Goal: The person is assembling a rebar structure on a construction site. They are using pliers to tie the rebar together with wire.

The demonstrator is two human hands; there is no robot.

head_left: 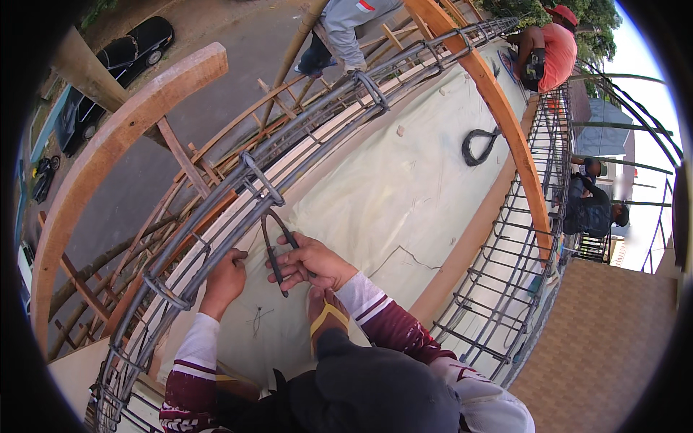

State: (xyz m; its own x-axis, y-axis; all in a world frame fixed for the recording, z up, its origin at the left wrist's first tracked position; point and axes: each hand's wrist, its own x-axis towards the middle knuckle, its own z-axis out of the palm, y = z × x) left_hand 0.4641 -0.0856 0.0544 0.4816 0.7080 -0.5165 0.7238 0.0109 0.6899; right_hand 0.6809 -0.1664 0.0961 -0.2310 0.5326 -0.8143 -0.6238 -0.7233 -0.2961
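Note:
My right hand (317,263) holds dark metal pincers (271,249) by their spread handles, and several of its fingers are visible between the handles. The pincers' head points up toward a long rebar cage (216,242) that curves along the left side. Close to that cage, my left hand (227,281) has its fingertips drawn together. Whatever it may be pinching is too small or hidden to make out. Pale sheeting (346,195) lies under both hands. A short twist of thin wire (258,317) rests on it near my sandalled foot (326,317).
A coil of black wire (476,148) lies on the sheeting. Another rebar cage (505,238) runs along the right, with a wooden beam (509,108) arching over it. A curved timber (115,137) rises at left. Co-workers are at the far end and right; beyond the left edge, a road lies below.

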